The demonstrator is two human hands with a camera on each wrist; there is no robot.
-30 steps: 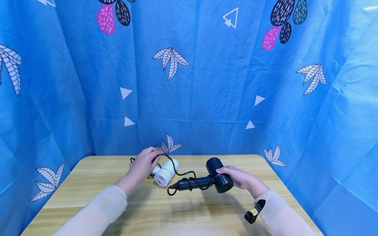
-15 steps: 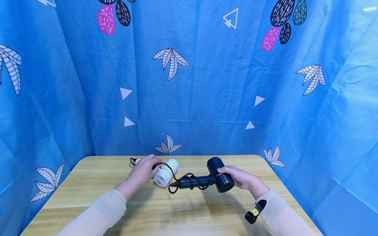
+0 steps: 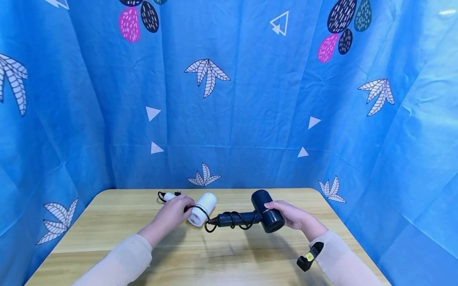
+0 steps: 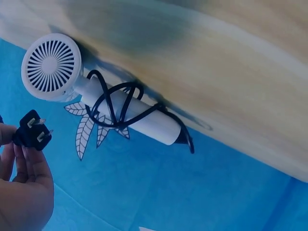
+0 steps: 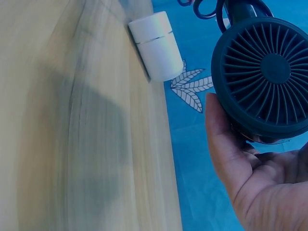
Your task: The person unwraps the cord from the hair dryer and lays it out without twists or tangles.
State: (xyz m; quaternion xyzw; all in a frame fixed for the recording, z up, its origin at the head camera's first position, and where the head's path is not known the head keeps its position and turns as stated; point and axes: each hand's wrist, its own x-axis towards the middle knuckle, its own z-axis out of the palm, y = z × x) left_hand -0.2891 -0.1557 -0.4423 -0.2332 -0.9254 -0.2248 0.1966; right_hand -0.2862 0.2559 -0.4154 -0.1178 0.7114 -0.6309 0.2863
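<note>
The step in hand looks to be working the black cord (image 3: 206, 227) round the handle (image 3: 225, 220) of the black hair dryer (image 3: 266, 212); whether it is being wound on or taken off, this moment alone does not settle. The dryer is held above the counter (image 3: 200, 262), right of centre low in the head view, its handle pointing left with loose turns of cord about it. The right grip (image 3: 291, 214), a bare hand, clasps the dryer by its barrel, thumb laid along the near side. The left grip (image 3: 173, 212), left of centre, pinches a two-pronged plug (image 4: 32, 130) between thumb and fingers, seen at the left edge of the left wrist view. I judge that the next move calls for steadying the barrel while the plug end is carried round the handle, clear of the white hair dryer (image 3: 202, 209). That one lies on the counter just behind the left grip, a second cord (image 4: 138, 117) wrapped round its own handle, and the held cord passes in front of it. I can make out no container in any view.
</note>
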